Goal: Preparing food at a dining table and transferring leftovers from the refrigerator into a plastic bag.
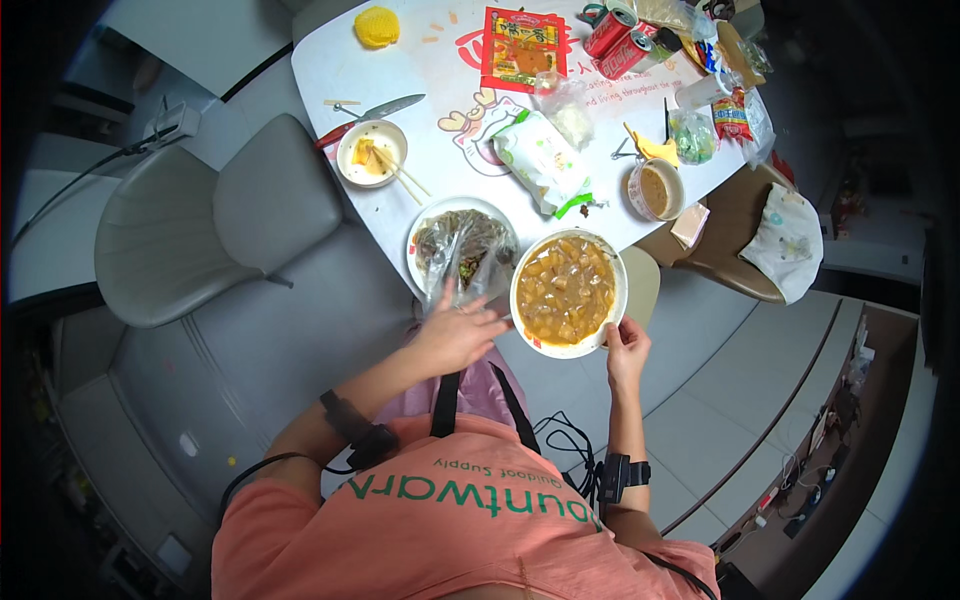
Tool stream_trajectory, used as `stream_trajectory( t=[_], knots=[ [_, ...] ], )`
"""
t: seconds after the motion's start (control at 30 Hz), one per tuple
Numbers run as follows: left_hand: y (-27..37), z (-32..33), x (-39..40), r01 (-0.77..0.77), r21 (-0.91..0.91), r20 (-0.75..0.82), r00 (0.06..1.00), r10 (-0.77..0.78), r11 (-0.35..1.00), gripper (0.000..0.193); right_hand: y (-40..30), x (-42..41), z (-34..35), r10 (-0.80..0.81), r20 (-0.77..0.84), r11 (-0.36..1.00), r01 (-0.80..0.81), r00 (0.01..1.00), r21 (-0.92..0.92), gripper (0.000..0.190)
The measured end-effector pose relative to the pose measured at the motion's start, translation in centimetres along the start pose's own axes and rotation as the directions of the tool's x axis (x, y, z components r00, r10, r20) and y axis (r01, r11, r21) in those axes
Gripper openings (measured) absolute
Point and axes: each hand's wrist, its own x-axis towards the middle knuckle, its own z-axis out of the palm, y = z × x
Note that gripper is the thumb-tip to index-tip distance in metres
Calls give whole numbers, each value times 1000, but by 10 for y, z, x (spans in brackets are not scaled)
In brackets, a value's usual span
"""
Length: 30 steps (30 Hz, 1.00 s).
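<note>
My right hand [628,349] grips the lower right rim of a white bowl [568,292] filled with chunks in brown sauce, held over the table's near edge. Near the plastic bag, my left hand [461,334] is spread, its fingers slightly blurred; whether a fingertip touches the bag I cannot tell. The clear plastic bag [474,259] lies over a white plate of dark noodle-like food [442,229] at the table's near edge.
On the table stand a bowl with chopsticks [373,155], a red-handled knife [375,115], a wipes packet [544,161], a small bowl of brown liquid [656,190] and cola cans [624,56]. Chairs stand left [277,180] and right [731,240].
</note>
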Motion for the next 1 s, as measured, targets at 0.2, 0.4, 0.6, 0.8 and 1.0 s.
stream_trajectory(
  t=[0.2,0.4,0.6,0.8,1.0],
  knots=[
    [36,-3,10,-210,59,122,972,202,976,48,-25,-5,-9,-46,20,997,45,999,57,23],
    [23,-28,-16,70,147,-341,940,-16,987,40,-45,-7,-9,-92,68,995,90,993,31,24],
    [-17,-28,-49,360,-273,-346,828,-440,892,24,-57,-17,15,-114,180,992,100,977,82,25],
    [-58,-35,-61,-21,-874,-391,624,-677,485,23,-66,-34,32,-92,306,996,82,948,45,24],
    [-6,-83,-48,80,-380,-448,856,-259,921,54,-52,-38,32,-73,362,992,105,930,-69,25]
  ],
)
